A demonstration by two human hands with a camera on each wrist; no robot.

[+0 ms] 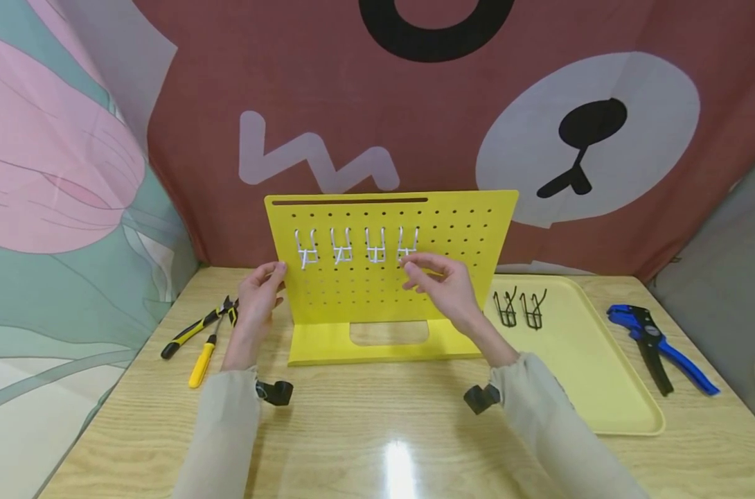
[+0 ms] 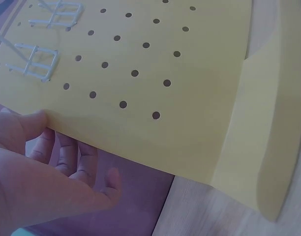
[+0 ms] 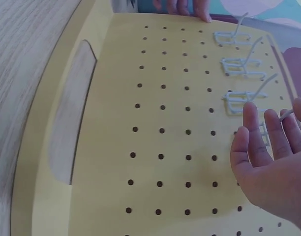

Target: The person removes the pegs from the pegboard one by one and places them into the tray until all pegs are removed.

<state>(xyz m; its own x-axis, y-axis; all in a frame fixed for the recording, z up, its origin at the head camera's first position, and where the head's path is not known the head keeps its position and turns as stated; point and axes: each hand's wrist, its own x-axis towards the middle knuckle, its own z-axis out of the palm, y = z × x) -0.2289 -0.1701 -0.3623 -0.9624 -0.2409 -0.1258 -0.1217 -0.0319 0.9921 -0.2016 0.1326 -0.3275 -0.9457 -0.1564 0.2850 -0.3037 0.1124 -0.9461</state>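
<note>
A yellow metal pegboard (image 1: 327, 313) stands upright on the table. Several white wire hooks (image 1: 376, 249) hang in a row across its upper part. My left hand (image 1: 259, 294) holds the board's left edge; in the left wrist view the thumb (image 2: 36, 123) lies at the front and the fingers are behind the edge. At the rightmost white hook (image 1: 407, 250), my right hand (image 1: 449, 287) pinches the projecting prong between thumb and fingers. The right wrist view shows that prong (image 3: 286, 114) at the fingertips, with the fingers partly covering the hook's frame.
Right of the board, a pale yellow tray (image 1: 577, 374) holds two black wire hooks (image 1: 533, 310). Beyond it lies a blue and black wire stripper (image 1: 654, 343). On the left are yellow-black pliers (image 1: 193, 333) and a yellow-handled screwdriver (image 1: 203, 364). A printed cloth (image 1: 440, 125) hangs behind.
</note>
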